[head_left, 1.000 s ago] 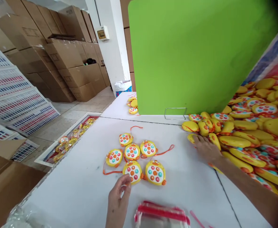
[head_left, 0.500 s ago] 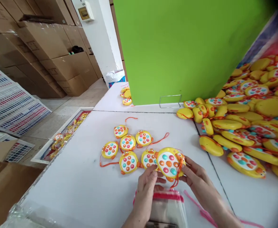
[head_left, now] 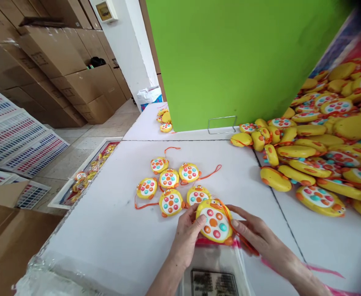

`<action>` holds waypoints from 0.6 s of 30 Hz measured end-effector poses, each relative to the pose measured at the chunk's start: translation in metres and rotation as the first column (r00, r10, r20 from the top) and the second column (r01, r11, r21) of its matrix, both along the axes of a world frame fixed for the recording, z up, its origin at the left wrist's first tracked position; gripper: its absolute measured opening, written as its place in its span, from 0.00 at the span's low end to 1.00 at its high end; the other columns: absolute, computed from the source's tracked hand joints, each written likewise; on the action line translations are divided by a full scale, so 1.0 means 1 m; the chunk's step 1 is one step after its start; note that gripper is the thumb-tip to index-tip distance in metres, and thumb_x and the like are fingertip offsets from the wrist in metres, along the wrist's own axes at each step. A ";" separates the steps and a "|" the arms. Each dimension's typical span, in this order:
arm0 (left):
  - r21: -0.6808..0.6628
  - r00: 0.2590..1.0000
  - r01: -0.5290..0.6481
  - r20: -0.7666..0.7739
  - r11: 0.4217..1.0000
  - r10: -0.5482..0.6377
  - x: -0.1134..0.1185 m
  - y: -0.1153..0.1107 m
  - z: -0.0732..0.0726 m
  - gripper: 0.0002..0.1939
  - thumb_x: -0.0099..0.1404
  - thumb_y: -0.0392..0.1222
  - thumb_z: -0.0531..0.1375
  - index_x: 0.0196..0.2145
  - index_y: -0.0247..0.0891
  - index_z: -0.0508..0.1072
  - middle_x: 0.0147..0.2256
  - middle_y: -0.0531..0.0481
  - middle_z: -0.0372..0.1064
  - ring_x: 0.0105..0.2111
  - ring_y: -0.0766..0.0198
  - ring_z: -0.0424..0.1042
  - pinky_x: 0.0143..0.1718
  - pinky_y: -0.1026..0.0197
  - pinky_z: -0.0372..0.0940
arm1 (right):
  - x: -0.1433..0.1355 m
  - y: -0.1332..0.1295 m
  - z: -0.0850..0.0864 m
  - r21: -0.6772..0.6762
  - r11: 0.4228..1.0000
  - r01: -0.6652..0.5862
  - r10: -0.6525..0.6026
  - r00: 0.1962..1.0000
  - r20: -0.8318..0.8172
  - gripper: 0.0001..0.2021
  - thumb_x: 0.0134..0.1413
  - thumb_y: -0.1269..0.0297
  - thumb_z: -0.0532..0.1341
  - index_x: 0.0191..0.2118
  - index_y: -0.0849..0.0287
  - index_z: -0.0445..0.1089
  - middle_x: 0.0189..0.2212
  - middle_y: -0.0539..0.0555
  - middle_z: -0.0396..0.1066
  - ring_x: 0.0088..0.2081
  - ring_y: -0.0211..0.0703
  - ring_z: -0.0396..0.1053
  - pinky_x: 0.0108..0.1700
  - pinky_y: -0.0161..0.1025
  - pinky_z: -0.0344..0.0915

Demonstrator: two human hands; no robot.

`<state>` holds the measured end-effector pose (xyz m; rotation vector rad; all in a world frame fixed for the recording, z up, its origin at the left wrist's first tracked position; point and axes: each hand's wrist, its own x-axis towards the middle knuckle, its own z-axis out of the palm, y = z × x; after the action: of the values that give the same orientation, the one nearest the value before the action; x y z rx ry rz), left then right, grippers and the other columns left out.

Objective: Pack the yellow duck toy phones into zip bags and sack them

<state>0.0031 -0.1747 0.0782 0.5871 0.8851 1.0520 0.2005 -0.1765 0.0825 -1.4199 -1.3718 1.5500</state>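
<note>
A yellow duck-shaped toy (head_left: 213,222), with a white face of coloured round buttons, is held upright between my hands. My left hand (head_left: 188,234) grips its left side, thumb on the front. My right hand (head_left: 254,232) is closed at its right edge, with the orange cord between thumb and fingers. Just beneath lies a clear plastic bag (head_left: 211,263) with a pink top edge and a dark printed label. Beyond my hands, several similar duck toys (head_left: 171,202) lie buttons up on the white table (head_left: 106,234), some with cords spread out.
A big heap of duck toys (head_left: 318,152) covers the right side. Behind the table's middle stands a green panel (head_left: 229,61) with a wire stand (head_left: 222,125) at its foot. Cardboard boxes (head_left: 63,53) and white baskets (head_left: 17,127) are on the left; pink strips (head_left: 325,270) lie at right.
The held duck toy has turned from sideways to beak up and come down slightly towards me. My left hand now grips its side, and my right hand has moved along the cord.
</note>
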 end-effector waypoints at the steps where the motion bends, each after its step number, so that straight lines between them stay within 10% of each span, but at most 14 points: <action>1: -0.006 1.000 -0.019 0.003 1.000 0.019 -0.001 -0.001 -0.001 0.19 0.60 0.43 0.64 0.48 0.36 0.71 0.47 0.42 0.73 0.46 0.52 0.72 0.46 0.54 0.67 | 0.006 0.002 0.000 0.053 0.995 0.090 -0.091 0.996 0.024 0.28 0.58 0.47 0.56 0.58 0.60 0.62 0.15 0.44 0.61 0.17 0.35 0.58 0.17 0.31 0.56; 6: -0.018 0.999 -0.034 0.029 0.999 0.034 -0.005 -0.005 -0.003 0.18 0.60 0.40 0.64 0.49 0.37 0.71 0.48 0.42 0.72 0.47 0.52 0.71 0.45 0.56 0.67 | 0.032 0.012 0.004 0.405 0.720 0.563 -0.629 0.777 0.040 0.26 0.48 0.47 0.63 0.52 0.52 0.67 0.49 0.55 0.69 0.50 0.51 0.66 0.47 0.42 0.68; 12: -0.031 0.996 -0.021 0.090 0.999 0.023 0.003 -0.008 0.002 0.18 0.62 0.40 0.62 0.50 0.37 0.69 0.48 0.42 0.72 0.48 0.52 0.72 0.46 0.56 0.68 | -0.009 -0.014 0.003 0.022 0.969 0.245 -0.236 0.952 -0.195 0.24 0.55 0.49 0.61 0.53 0.58 0.67 0.49 0.62 0.71 0.47 0.55 0.71 0.43 0.45 0.72; 18: 0.055 0.999 0.044 -0.015 0.998 -0.043 0.005 -0.014 0.010 0.27 0.56 0.42 0.67 0.53 0.37 0.66 0.53 0.41 0.68 0.53 0.49 0.67 0.52 0.53 0.64 | -0.041 -0.020 -0.003 -0.112 0.966 0.233 -0.257 0.916 -0.308 0.23 0.55 0.53 0.63 0.51 0.60 0.65 0.48 0.60 0.72 0.47 0.52 0.71 0.47 0.43 0.70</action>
<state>0.0081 -0.1888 0.0881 0.6582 0.8541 1.0365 0.1593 -0.1968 0.0792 -1.2592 -0.9156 1.5916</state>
